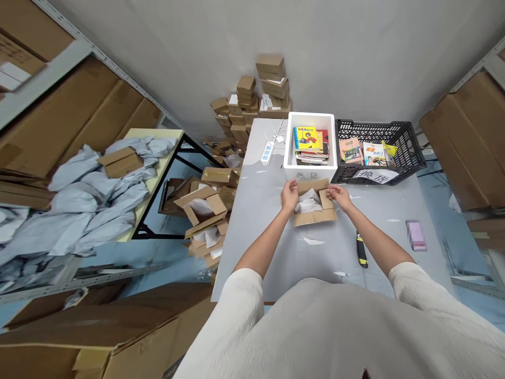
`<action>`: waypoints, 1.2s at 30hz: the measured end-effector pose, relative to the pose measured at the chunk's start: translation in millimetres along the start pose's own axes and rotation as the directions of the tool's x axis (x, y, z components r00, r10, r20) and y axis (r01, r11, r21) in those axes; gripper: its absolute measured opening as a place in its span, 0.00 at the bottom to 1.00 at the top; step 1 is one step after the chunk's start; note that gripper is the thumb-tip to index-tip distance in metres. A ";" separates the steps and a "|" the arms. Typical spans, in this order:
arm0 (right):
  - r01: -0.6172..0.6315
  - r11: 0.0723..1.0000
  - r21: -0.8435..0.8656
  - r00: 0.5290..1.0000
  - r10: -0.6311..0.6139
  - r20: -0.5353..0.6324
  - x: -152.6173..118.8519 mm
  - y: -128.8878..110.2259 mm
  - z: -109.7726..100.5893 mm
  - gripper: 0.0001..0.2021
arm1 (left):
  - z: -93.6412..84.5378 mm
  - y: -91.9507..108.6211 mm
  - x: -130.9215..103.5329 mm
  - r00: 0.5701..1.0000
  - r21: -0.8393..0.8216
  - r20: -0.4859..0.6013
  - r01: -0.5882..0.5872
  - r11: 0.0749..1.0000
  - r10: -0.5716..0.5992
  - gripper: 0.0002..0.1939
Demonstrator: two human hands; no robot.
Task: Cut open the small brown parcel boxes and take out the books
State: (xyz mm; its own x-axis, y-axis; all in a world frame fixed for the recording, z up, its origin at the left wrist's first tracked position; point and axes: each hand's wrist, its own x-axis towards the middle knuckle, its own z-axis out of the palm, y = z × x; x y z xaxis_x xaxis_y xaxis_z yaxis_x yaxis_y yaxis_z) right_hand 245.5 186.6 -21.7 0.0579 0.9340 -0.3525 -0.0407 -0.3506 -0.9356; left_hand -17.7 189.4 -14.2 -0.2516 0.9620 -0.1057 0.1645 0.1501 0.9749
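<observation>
Fingers of left hand and right hand grip the cardboard box flaps; white contents unclear

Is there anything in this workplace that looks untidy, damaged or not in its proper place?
Yes. Opened cardboard boxes lie tumbled in a heap on the floor left of the grey table, flaps gaping. White scraps litter the tabletop near the small box that both hands hold open.
</observation>
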 end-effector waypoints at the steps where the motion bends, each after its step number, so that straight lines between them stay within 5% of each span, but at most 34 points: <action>1: -0.002 1.000 -0.019 1.000 0.002 -0.015 -3.1 4.7 -3.8 0.14 | -5.5 -1.8 -5.4 1.000 0.054 -0.025 0.009 0.999 -0.008 0.19; 5: -0.017 0.992 -0.127 0.995 0.004 -0.099 -15.6 19.1 -15.0 0.15 | -27.8 -15.1 -30.9 0.964 0.290 -0.256 0.145 0.946 -0.069 0.28; 7: -0.032 0.982 -0.185 0.994 0.012 -0.105 -21.0 22.1 -16.5 0.17 | -34.9 -23.7 -43.5 0.929 0.251 -0.307 0.286 0.925 -0.204 0.34; 10: -0.068 0.971 -0.227 0.993 0.044 -0.109 -28.4 23.0 -13.6 0.23 | -35.8 -34.0 -60.0 0.923 0.121 -0.119 0.380 0.917 -0.367 0.26; 17: -0.132 0.961 -0.245 0.991 0.125 -0.045 -59.9 32.4 -8.2 0.23 | -24.6 -40.6 -92.3 0.969 0.131 0.186 0.142 0.981 -0.165 0.23; 28: -0.186 0.977 -0.105 0.982 0.188 0.001 -135.6 46.9 0.9 0.18 | -72.0 -48.5 -138.2 0.960 0.257 0.207 0.130 0.958 -0.186 0.23; 36: -0.125 0.989 -0.084 0.989 0.131 0.068 -187.2 61.2 10.5 0.25 | -123.3 -53.1 -172.4 0.966 0.075 0.174 0.182 0.980 -0.193 0.21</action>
State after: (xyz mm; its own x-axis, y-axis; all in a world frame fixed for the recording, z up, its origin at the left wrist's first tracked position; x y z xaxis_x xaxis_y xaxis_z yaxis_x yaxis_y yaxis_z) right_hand 221.7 -9.0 -12.7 -0.0157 0.8825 -0.4700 0.0367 -0.4692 -0.8823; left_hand -100.6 -12.5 -23.6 -0.1085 0.9398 -0.3242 0.1865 0.3396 0.9219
